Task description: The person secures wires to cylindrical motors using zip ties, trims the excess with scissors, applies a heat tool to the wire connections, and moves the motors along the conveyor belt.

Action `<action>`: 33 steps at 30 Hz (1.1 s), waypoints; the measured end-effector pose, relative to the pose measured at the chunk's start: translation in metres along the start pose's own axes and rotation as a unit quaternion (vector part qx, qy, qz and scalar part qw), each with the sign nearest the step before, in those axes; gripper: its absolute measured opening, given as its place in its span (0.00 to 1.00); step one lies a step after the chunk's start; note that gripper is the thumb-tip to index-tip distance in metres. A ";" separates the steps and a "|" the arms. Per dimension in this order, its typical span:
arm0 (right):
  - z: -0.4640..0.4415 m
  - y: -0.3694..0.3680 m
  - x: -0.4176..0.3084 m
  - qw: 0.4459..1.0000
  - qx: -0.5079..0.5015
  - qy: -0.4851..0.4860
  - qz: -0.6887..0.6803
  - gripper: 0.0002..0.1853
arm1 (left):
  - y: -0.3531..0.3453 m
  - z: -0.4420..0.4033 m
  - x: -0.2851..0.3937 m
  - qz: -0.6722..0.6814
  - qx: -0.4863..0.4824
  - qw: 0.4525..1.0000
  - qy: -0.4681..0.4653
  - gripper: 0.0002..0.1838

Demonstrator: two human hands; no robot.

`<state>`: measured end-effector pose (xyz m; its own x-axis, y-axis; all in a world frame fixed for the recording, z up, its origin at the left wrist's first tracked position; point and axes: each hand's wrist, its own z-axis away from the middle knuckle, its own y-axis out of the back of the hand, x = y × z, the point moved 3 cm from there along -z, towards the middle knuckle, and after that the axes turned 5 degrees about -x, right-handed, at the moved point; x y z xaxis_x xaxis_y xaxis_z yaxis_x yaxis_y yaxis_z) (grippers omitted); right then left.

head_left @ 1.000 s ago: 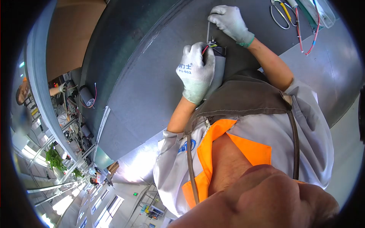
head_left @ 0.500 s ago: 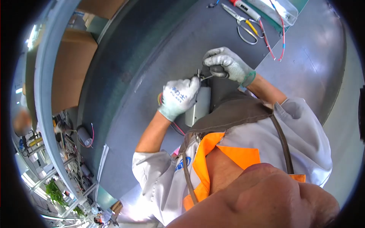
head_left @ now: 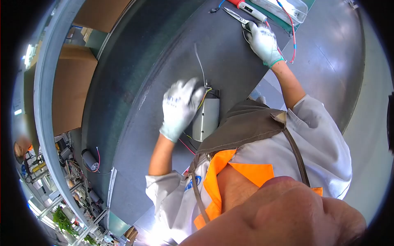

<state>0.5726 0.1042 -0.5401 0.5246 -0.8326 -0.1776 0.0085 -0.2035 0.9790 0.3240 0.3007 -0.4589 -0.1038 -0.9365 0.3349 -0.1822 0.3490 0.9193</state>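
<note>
My right hand [head_left: 262, 41], in a white-and-grey glove, is closed over the handles of the scissors [head_left: 235, 15], whose blades lie on the table pointing away to the left. My left hand [head_left: 178, 104], gloved the same way, is partly blurred beside a grey cylinder [head_left: 206, 117] with a black end, which looks like a motor. Its fingers are bent but apart, close to the yellow wire [head_left: 202, 98]. From the wires at the cylinder's far end rises a thin pale strip, like a cable tie [head_left: 200, 61].
Beyond the scissors lie a red-and-white tool [head_left: 252, 11], a clear tray [head_left: 297, 10] and a red cable [head_left: 294, 41]. Another grey cylinder [head_left: 89, 159] sits on the dark surface at left. Cardboard boxes [head_left: 74, 90] stand behind a metal rail [head_left: 42, 82].
My right hand has left the cylinder's end and reached far right to grasp the scissors. My left hand has drawn back from the wires, and the strip now stands free.
</note>
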 end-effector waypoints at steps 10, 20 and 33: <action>0.133 0.017 0.005 0.982 -0.144 0.099 -0.073 0.40 | -0.018 -0.034 -0.030 0.612 -0.151 0.731 0.260 0.17; 0.087 0.019 -0.014 0.832 -0.318 0.195 -0.411 0.36 | -0.035 -0.029 -0.049 0.742 -0.008 0.620 0.254 0.19; 0.089 0.058 -0.062 0.877 -0.348 0.289 -0.163 0.32 | -0.037 -0.023 -0.059 0.774 -0.025 0.576 0.262 0.17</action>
<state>0.4643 0.0981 -0.4811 0.7395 -0.3479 -0.5762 0.6503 0.1483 0.7450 0.3594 0.3421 -0.5079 0.2075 0.6089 0.7656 -0.2380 0.7906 -0.5643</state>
